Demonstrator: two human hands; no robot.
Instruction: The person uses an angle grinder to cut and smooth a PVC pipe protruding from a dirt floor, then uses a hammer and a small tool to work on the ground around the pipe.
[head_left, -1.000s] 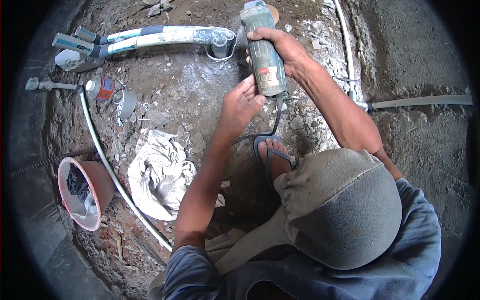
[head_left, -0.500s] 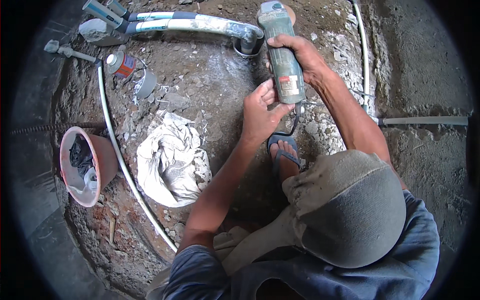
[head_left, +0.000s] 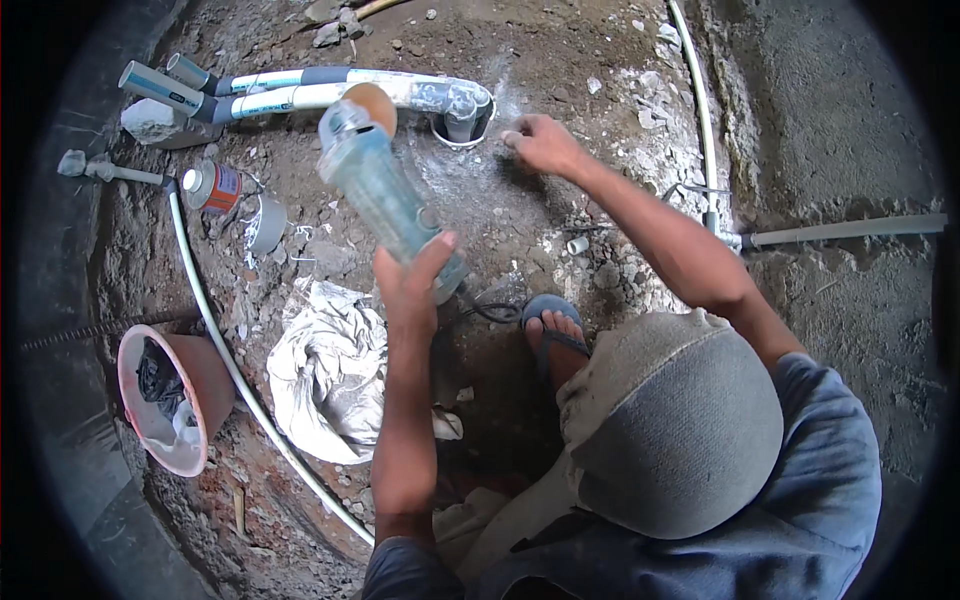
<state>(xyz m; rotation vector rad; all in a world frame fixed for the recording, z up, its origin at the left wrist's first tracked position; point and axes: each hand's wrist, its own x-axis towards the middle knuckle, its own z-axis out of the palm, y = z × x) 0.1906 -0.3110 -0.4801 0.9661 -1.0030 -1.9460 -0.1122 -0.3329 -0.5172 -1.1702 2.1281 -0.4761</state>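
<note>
An angle grinder [head_left: 378,190] with a blue-green body hangs tilted over the ground, a little blurred. My left hand [head_left: 412,280] is closed around its rear end. Its orange-brown disc [head_left: 372,106] overlaps the white pipes with grey fittings [head_left: 325,96] behind it. These run to grey elbows [head_left: 462,108] that go down into a wider pipe opening [head_left: 464,146] in the soil. To the right of that opening is my right hand [head_left: 545,147], off the grinder, with fingers curled; whether anything is in them is hidden. The grinder's dark cord [head_left: 490,311] trails near my sandalled foot [head_left: 555,330].
At left are a can [head_left: 212,187], a grey pipe ring [head_left: 267,224], a crumpled white sack [head_left: 330,375] and a pinkish bucket [head_left: 165,400]. A thin white pipe [head_left: 235,360] curves past them; another pipe [head_left: 703,110] runs along the right. A short pipe piece [head_left: 577,245] lies on the dirt.
My right hand has let go of the grinder and moved slightly left and down. My left hand has carried the grinder left and tilted it. The view has shifted a little.
</note>
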